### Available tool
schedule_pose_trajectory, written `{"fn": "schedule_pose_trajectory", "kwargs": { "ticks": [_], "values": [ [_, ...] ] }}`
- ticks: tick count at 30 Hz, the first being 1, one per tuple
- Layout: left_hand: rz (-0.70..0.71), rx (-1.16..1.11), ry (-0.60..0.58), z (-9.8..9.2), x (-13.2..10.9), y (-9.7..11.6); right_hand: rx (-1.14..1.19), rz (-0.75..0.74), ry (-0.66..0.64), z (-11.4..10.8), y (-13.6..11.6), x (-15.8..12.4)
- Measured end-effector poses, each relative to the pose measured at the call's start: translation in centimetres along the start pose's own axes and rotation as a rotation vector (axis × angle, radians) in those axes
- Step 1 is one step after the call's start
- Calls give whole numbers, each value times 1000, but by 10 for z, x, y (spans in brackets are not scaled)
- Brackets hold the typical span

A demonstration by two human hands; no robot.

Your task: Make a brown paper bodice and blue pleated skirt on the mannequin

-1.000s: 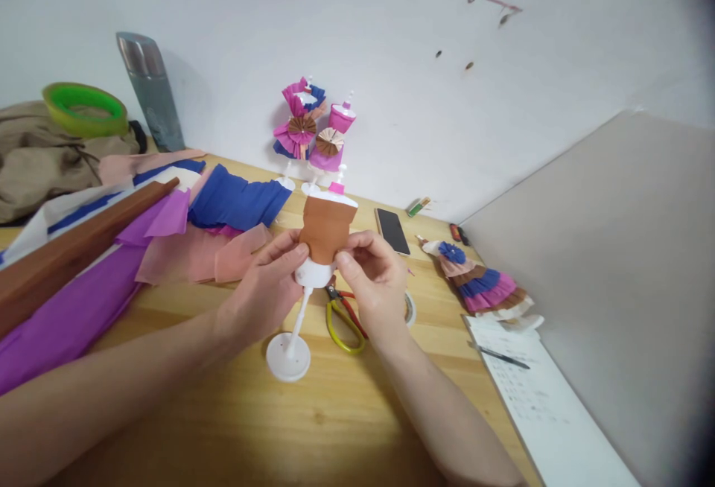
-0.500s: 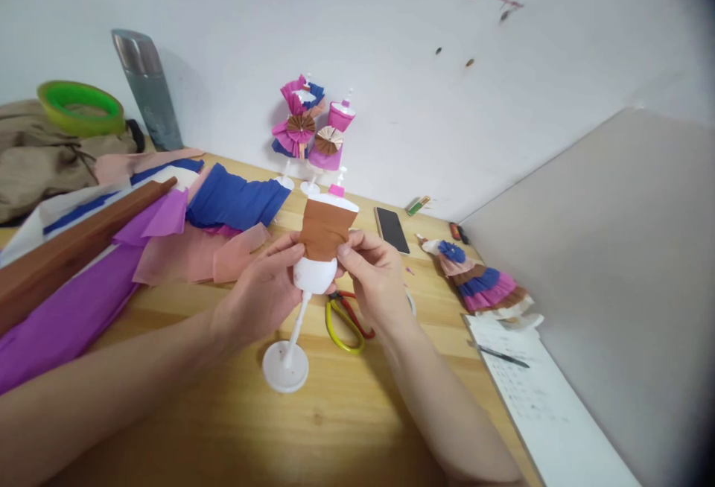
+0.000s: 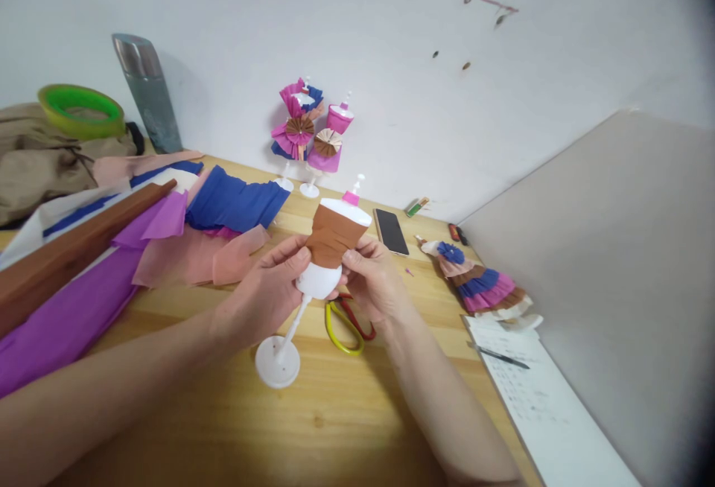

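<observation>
Between my hands is a small white dress form (image 3: 319, 281) on a thin stand with a round base, tilted to the right. Brown crepe paper (image 3: 337, 236) wraps its torso, creased near the waist. A pink band circles the neck under a white knob. My left hand (image 3: 278, 278) grips the left side of the form, its thumb pressing the paper's edge. On the other side my right hand (image 3: 372, 278) pinches the paper's lower right edge with thumb and fingers. Some fingers are hidden behind the form. Scissors (image 3: 342, 330) with yellow and red handles lie beneath my right hand.
Sheets of coloured crepe paper (image 3: 237, 200) cover the left of the table. Behind stand two dressed forms (image 3: 327, 143) and a bottle (image 3: 148, 92). A phone (image 3: 391, 231), a layered paper dress (image 3: 485, 282) and a written sheet with a pen (image 3: 506, 358) lie at right.
The dress form has tilted further right, its top moving right and its base slightly left. The brown paper now shows more creases at the waist. My hands still hold it.
</observation>
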State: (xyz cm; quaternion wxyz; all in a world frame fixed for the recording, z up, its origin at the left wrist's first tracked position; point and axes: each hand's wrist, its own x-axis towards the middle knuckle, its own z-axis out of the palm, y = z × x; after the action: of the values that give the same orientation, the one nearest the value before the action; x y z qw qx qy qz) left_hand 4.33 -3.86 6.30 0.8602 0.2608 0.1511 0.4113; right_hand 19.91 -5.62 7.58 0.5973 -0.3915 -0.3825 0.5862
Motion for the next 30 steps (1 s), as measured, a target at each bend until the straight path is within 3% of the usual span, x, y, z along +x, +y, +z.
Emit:
{"fn": "schedule_pose_trajectory", "kwargs": {
  "ticks": [6,12,18,28,30],
  "values": [
    [-51,86,-111,-5,3,0,-33,-117,59,2,5,-2],
    [-106,82,-126,-5,0,-6,-13,-80,-41,2,9,-3],
    [-143,-29,-12,3,-7,-14,-63,-83,-1,8,9,-7],
    [-110,81,-8,3,-2,-8,-249,-28,-118,-1,16,-4],
    [-86,113,-14,4,-1,-7,-341,-81,-94,-1,12,-3]
  ]
}}
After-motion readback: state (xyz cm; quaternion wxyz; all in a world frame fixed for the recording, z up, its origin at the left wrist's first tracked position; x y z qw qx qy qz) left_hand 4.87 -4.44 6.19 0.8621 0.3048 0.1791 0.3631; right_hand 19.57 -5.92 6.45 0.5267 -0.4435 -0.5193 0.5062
